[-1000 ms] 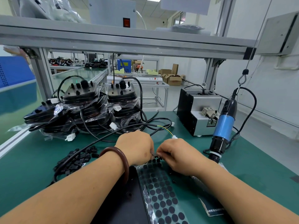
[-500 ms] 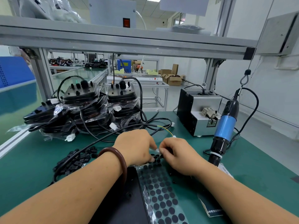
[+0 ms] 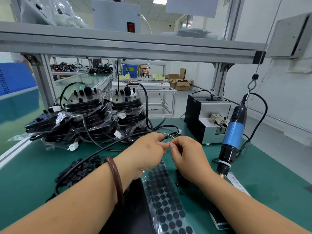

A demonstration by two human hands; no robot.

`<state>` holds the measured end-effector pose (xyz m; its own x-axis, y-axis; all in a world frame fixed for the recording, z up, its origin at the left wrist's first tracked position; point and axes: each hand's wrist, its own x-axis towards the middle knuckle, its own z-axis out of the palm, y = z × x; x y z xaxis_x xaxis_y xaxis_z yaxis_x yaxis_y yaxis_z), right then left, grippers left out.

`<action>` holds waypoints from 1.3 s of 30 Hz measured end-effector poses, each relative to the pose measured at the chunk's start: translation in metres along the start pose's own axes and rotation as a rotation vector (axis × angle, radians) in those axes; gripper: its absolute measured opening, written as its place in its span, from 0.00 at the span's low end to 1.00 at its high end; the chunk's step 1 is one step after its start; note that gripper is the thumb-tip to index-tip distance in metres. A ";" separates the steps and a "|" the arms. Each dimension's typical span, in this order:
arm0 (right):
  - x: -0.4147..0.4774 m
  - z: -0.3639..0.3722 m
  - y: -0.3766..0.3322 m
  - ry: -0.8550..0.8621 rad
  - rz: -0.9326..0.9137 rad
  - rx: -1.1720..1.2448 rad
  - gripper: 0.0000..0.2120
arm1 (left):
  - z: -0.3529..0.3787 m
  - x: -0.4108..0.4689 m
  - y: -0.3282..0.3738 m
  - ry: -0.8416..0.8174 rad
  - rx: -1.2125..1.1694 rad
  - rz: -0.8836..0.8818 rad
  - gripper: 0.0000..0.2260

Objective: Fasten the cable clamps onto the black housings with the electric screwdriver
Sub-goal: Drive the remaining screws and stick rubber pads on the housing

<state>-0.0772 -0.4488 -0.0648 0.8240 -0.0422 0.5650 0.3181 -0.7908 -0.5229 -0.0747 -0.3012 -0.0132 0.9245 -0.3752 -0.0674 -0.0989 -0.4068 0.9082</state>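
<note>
My left hand (image 3: 146, 152) and my right hand (image 3: 187, 159) meet fingertip to fingertip above the green bench. Between them they pinch a small white connector (image 3: 168, 144) at the end of a black cable (image 3: 101, 149) with yellow and green wires. A black housing (image 3: 133, 210) lies under my forearms, mostly hidden. A heap of black cable clamps (image 3: 79, 169) sits to the left of my left wrist. The blue electric screwdriver (image 3: 233, 135) hangs from a hook at the right, tip down, with no hand on it.
A clear sheet of black round pads (image 3: 167, 203) lies between my arms. Stacks of bagged black housings (image 3: 94, 115) with cables fill the back left. A grey screw feeder (image 3: 206, 122) stands behind the screwdriver. An aluminium shelf frame (image 3: 135, 49) spans overhead.
Both hands have lifted from the top edge of the pad sheet and moved away from me; their fingertips now meet in the air around the white connector.
</note>
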 end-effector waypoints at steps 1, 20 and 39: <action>0.000 0.000 -0.001 -0.001 -0.010 -0.018 0.06 | 0.001 0.000 0.000 0.002 -0.026 -0.003 0.26; 0.004 -0.014 -0.033 -0.232 0.265 0.830 0.08 | -0.035 -0.008 -0.017 -0.047 -0.387 0.100 0.13; -0.007 -0.031 -0.069 -0.325 0.126 0.522 0.07 | -0.053 -0.057 -0.027 0.126 0.043 0.109 0.15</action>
<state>-0.1193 -0.4128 -0.0131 0.9446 0.1371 0.2982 0.3282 -0.3858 -0.8622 -0.1056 -0.2244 -0.0118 0.9459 -0.3130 0.0850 -0.2142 -0.4061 0.8884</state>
